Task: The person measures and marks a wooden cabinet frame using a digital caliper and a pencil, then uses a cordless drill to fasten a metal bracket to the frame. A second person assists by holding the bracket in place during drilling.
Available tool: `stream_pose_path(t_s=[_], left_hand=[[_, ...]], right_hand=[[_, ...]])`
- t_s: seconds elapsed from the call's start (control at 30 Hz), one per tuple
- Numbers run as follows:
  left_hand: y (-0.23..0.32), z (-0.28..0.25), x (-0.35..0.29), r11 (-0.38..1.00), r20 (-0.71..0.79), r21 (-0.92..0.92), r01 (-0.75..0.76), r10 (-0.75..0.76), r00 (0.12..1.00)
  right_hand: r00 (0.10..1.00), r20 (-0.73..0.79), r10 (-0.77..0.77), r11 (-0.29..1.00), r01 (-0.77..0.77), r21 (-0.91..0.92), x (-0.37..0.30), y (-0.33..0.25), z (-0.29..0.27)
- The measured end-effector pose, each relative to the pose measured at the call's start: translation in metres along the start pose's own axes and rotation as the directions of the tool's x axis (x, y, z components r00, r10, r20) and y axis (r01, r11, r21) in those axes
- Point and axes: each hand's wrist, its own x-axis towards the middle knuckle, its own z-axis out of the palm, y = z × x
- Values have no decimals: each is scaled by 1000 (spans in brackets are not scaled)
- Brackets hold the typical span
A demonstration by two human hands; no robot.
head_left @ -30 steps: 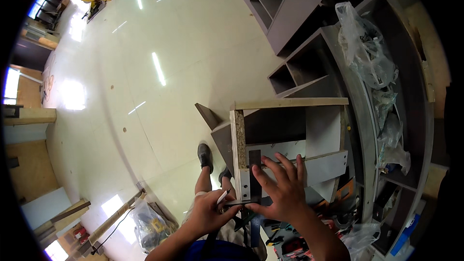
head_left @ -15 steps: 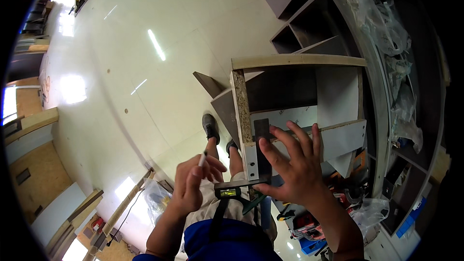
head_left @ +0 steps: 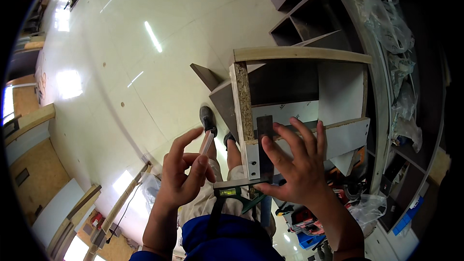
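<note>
Head view: marking-out, I judge; left hand (head_left: 180,178) pinches pen (head_left: 208,144); next, spread right hand (head_left: 300,176) must steady try square (head_left: 265,130) on panel (head_left: 340,144).

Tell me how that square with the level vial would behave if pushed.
The square is probably stiff: its dark blade is straight and flat. Pushed, it may slide or pivot, as only the right hand appears to steady it against the white board. Its small, translucent vial might be fragile if knocked.
</note>
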Motion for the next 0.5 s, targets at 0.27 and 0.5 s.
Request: stream_pose_path(t_s=[0.27,0.5], left_hand=[[-7,-8,8,766,267,-643,18,202,942],[-6,-5,10,918,274,-347,-190,293,916]], right_hand=[[1000,12,28,999,-28,37,-1,-1,-2],[1000,-14,-5,1000,5,13,-1,1,1]])
